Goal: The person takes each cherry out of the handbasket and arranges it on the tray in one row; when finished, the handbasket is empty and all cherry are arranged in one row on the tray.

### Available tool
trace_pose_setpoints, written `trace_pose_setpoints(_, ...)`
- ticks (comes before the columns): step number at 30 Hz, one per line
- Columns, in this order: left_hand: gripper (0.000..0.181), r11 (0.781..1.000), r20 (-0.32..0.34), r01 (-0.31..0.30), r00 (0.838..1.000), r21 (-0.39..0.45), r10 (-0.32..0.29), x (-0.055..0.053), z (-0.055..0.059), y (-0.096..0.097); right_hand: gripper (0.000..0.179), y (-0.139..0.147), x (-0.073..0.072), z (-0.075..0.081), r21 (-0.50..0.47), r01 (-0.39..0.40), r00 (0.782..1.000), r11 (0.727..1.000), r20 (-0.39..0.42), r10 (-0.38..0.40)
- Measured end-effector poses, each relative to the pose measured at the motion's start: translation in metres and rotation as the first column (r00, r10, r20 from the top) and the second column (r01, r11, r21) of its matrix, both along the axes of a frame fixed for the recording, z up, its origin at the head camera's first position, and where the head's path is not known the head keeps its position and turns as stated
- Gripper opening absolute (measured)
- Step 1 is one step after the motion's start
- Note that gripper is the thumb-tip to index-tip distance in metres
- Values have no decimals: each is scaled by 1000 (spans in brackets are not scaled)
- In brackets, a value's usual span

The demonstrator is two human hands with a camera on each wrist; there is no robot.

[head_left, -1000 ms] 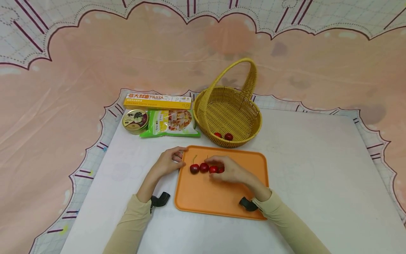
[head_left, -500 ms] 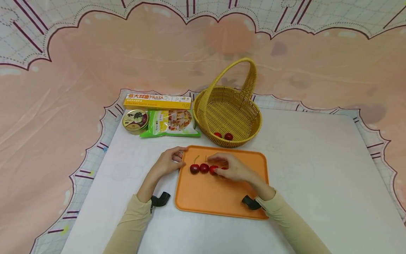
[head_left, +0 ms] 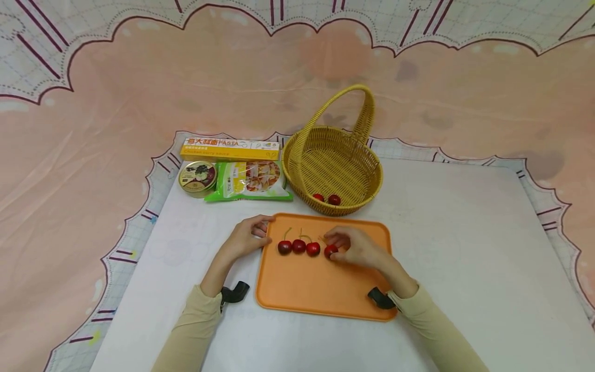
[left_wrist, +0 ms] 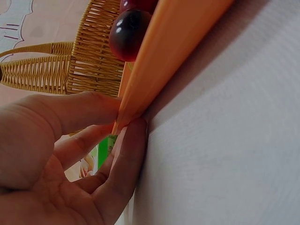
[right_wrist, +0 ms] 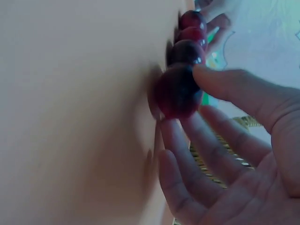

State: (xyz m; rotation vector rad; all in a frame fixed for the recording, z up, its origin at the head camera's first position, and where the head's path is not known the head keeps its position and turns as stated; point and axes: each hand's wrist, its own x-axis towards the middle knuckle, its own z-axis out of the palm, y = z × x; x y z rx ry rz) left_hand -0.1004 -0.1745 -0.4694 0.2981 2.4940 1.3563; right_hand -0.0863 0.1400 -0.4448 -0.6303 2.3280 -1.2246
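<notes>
On the orange tray, three dark red cherries with stems up stand side by side. A fourth cherry sits a little to their right, pinched between the thumb and fingers of my right hand. Seen from the right wrist, the thumb touches one side of this cherry and fingertips meet the other. My left hand holds the tray's upper left edge; in the left wrist view its thumb and fingers meet at the orange rim.
Behind the tray stands a yellow wicker basket with a tall handle and two cherries inside. Left of it lie a green-and-white food bag, a round tin and a yellow-and-white pasta box. A patterned cloth hangs behind the white table.
My right hand has moved right with the fourth cherry, leaving a gap from the other three. The third cherry and its stem now show fully. My left hand has stayed at the tray edge.
</notes>
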Motion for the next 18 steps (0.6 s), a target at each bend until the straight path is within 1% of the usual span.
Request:
trace_pose_setpoints(4, 47, 1000, -2, 2, 1000, 0, -2, 0, 0, 0, 40, -3, 0, -3, 19, 69, 996, 997, -53, -68)
trace_pose_setpoints(8, 48, 1000, -13, 6, 1000, 6, -6, 0, -1, -1, 42, -8, -1, -4, 19, 95, 995, 995, -45, -94)
trace_pose_setpoints(10, 47, 1000, -14, 7, 1000, 8, -7, -1, -2, -1, 41, -9, -2, -4, 18, 107, 994, 994, -32, -106)
trace_pose_setpoints(11, 47, 1000, -16, 8, 1000, 8, -8, -1, -2, -1, 41, -9, -2, -3, 13, 111, 993, 994, -39, -110)
trace_pose_setpoints(14, 47, 1000, -10, 10, 1000, 9, -10, -1, -3, -2, 36, -5, -4, 10, -2, 122, 990, 992, -66, -122)
trace_pose_setpoints(16, 47, 1000, -4, 12, 1000, 7, -12, -1, -3, -2, 32, 0, -9, 25, -14, 132, 985, 991, -107, -132)
trace_pose_setpoints(18, 47, 1000, 0, 9, 1000, 5, -9, -1, -2, -2, 29, 6, -18, 43, -43, 140, 980, 989, -138, -144)
